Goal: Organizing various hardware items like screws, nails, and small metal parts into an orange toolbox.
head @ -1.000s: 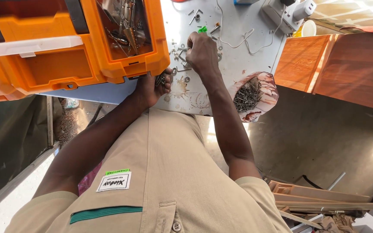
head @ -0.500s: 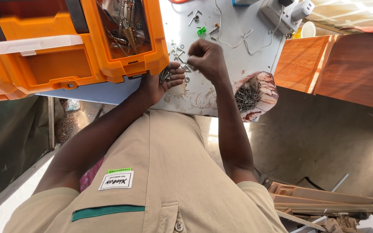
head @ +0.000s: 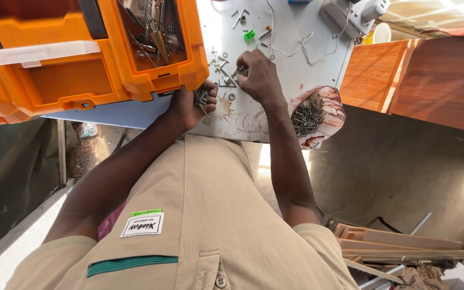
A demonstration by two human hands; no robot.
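My left hand (head: 191,107) is cupped palm-up at the near edge of a white, stained table (head: 291,59), holding a bunch of dark screws (head: 202,98). My right hand (head: 259,75) rests on the tabletop with fingertips pinched on a small metal piece among loose screws and washers (head: 222,70). A small green plastic part (head: 249,35) lies a little beyond it. Both forearms reach out over my tan shirt.
An open orange toolbox (head: 151,75) with bits and tools sits at left, its corner over my left hand. A shallow dish of dark nails (head: 310,113) stands at the table's near right corner. White cable and power strip (head: 350,13) lie farther back. Brown wooden panels (head: 430,80) at right, wood offcuts (head: 398,244) on the floor.
My right hand has drawn back from near the green part toward the loose screws close to my left hand. The left hand opened slightly, showing the screws in its palm.
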